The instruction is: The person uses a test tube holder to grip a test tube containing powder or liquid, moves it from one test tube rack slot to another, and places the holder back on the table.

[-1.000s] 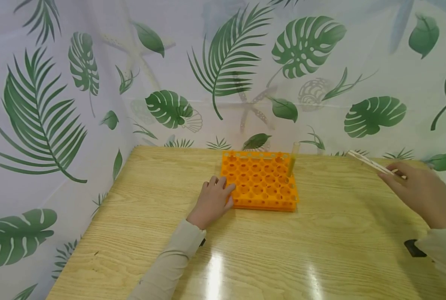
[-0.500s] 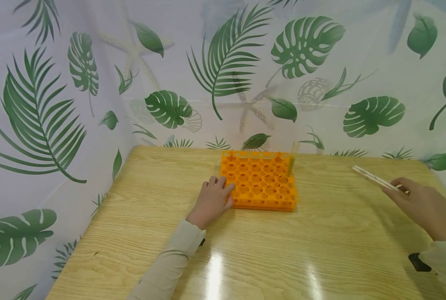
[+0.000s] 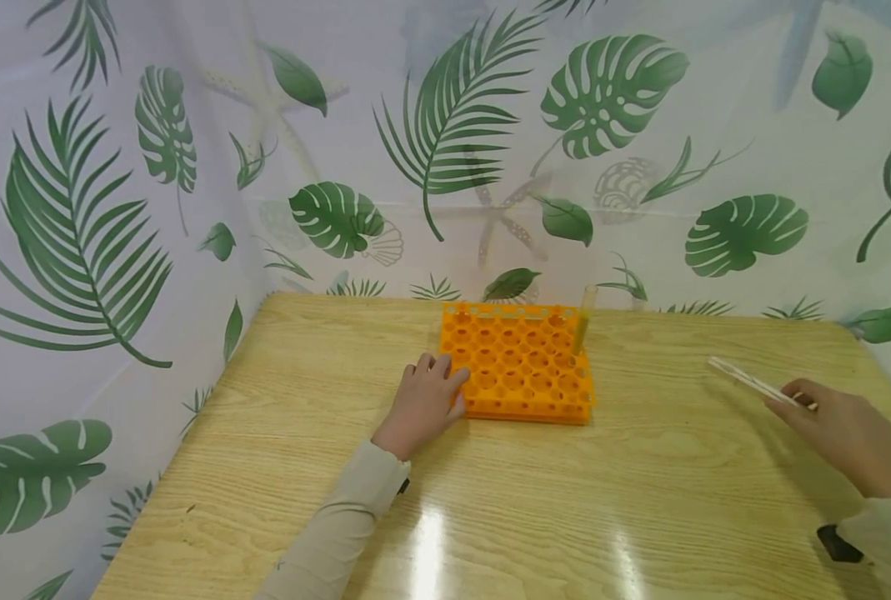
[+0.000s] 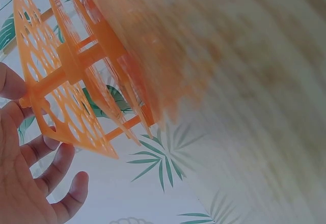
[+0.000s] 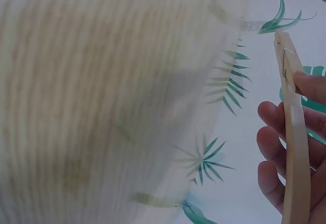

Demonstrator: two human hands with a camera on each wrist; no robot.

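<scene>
An orange plastic test tube rack [image 3: 516, 358] stands on the table. One glass test tube [image 3: 583, 325] with yellowish liquid leans slightly in a hole at its right side. My left hand [image 3: 422, 400] holds the rack's left edge; in the left wrist view the thumb and index finger pinch the rack [image 4: 66, 71] at its end, while other fingers stay loosely bent. Off to the right, my right hand [image 3: 838, 429] grips a wooden test tube holder [image 3: 748, 382] above the table. The holder's wire spring shows in the right wrist view, and nothing sits in its tip.
The wood-grain table [image 3: 640, 483] runs back to a white curtain [image 3: 490, 150] printed with green leaves, close behind the rack. A dark band piece [image 3: 838, 543] shows at the right cuff.
My right hand has moved down and slightly right with the test tube holder, nearer the table. The left hand, the rack and the tube stay put.
</scene>
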